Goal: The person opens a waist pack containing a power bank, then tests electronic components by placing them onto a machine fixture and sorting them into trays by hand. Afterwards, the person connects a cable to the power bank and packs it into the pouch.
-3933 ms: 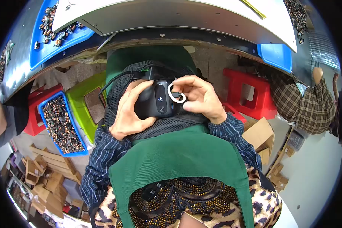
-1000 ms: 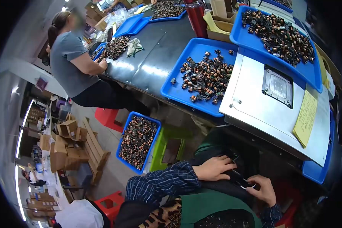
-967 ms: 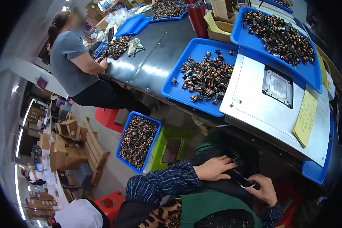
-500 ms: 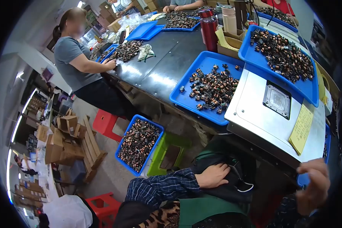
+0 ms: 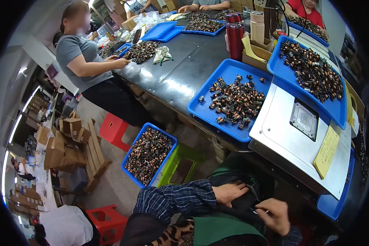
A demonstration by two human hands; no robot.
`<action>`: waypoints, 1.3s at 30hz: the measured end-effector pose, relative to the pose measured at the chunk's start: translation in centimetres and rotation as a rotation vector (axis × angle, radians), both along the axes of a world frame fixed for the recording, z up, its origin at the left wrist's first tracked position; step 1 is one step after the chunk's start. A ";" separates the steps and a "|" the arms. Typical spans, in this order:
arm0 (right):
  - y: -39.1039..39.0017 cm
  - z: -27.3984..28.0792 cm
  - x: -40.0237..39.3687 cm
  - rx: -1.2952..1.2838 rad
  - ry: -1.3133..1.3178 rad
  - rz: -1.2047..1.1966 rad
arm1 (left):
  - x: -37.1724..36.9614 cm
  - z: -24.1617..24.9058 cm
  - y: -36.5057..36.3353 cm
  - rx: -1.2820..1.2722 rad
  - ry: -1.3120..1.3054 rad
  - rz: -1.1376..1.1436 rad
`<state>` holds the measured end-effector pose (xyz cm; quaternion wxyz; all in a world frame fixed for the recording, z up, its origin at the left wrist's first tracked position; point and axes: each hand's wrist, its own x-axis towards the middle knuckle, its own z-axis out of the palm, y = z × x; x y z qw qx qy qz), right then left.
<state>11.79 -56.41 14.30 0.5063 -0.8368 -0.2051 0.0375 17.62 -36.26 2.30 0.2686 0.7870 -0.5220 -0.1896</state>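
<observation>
On my lap lies a black fabric item, apparently a bag, its form partly hidden by my hands. My left hand grips its upper edge, fingers bent over the dark cloth. At its right side my right hand has thumb and fingers drawn together. A small pale bit shows at those fingertips, too small to name. Beyond my hands, a blue tray on the table holds a loose heap of small copper-wound parts.
A metal box carries a yellow note and another blue tray of parts. A filled blue bin sits by a green stool. Red stools stand on the floor. Co-workers are around the table.
My right hand has come down and left from beside the metal box to the black bag. My left hand stays on the bag. The standing co-worker's hands have lifted slightly.
</observation>
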 end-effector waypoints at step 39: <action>-1.1 -8.3 -6.1 -0.061 0.043 -0.340 | -0.3 2.9 -0.4 -0.192 0.200 0.180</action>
